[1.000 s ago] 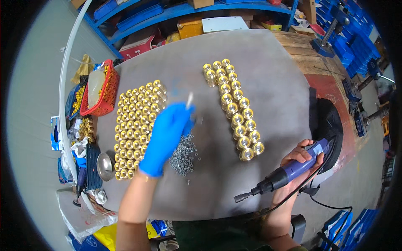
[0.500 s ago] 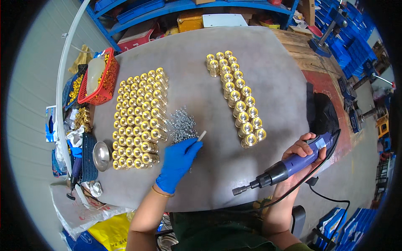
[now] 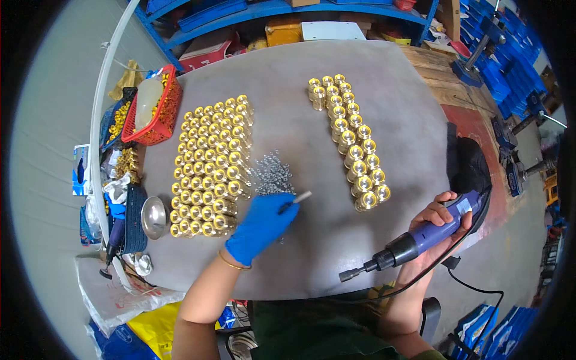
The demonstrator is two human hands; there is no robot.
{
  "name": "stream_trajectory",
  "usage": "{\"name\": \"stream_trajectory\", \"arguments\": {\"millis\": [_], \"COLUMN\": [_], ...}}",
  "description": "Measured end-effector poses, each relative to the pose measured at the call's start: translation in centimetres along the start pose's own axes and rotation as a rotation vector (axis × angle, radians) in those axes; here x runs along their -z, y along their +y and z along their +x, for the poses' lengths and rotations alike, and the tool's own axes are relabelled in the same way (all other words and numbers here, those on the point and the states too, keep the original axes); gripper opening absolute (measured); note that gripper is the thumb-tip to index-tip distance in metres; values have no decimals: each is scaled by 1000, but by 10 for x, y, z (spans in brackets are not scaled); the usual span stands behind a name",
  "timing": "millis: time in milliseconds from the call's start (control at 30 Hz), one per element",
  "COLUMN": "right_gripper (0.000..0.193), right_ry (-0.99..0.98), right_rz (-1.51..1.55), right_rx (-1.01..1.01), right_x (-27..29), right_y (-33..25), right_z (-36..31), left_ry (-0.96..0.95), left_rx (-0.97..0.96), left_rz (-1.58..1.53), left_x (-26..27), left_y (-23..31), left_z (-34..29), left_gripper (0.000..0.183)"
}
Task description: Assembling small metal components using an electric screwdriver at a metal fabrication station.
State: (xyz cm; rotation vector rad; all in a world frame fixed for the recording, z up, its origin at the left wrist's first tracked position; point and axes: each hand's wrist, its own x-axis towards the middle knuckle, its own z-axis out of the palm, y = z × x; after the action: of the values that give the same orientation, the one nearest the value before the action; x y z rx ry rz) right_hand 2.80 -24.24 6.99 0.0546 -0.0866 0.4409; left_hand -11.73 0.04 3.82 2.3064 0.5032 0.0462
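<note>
My left hand (image 3: 261,225), in a blue glove, is closed around a short rod with a pale tip (image 3: 305,196) and a dark part at the fingers. It is at the near edge of a heap of small silvery nuts (image 3: 274,174). My bare right hand (image 3: 437,217) grips a purple and black electric screwdriver (image 3: 425,235), its socket bit pointing left above the near table edge. Several tight rows of brass fittings (image 3: 210,162) stand left of the nuts. A narrower double row of brass fittings (image 3: 357,153) stands to the right.
On the left are a red basket (image 3: 159,117), a metal bowl (image 3: 154,217) and a dark blue basket (image 3: 135,225). The screwdriver's black cable (image 3: 429,270) runs across my right forearm. A blue shelf (image 3: 264,11) lies beyond the grey table (image 3: 288,66); presses (image 3: 474,63) stand at the right.
The whole view has shifted slightly, so the table appears farther right. My left hand has turned a little at the nuts, showing the rod's dark part. The screwdriver stays in my right hand.
</note>
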Motion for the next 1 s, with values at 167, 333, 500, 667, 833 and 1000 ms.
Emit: {"name": "stream_trajectory", "arguments": {"millis": [167, 333, 500, 667, 833, 1000], "right_gripper": [38, 38, 38, 38, 38, 39], "right_ry": [-11, 2, 4, 6, 18, 17], "right_rz": [-7, -16, -15, -23, -24, -15], "right_rx": [-5, -20, -17, -12, -8, -22], "right_x": [3, -2, 0, 0, -3, 0], "right_y": [-5, 6, 4, 4, 6, 8], "right_z": [0, 0, -1, -2, -3, -1], "left_ry": [375, 474, 486, 429, 367, 272], "left_rx": [229, 143, 92, -159, -128, -83], "left_rz": [-187, -19, 42, 511, 554, 516], "left_x": [61, 71, 69, 66, 60, 67], "left_y": [-18, -51, -52, -47, -42, -41], "left_z": [-17, -18, -15, -13, -15, -16], "left_gripper": [15, 18, 19, 25, 28, 34]}}
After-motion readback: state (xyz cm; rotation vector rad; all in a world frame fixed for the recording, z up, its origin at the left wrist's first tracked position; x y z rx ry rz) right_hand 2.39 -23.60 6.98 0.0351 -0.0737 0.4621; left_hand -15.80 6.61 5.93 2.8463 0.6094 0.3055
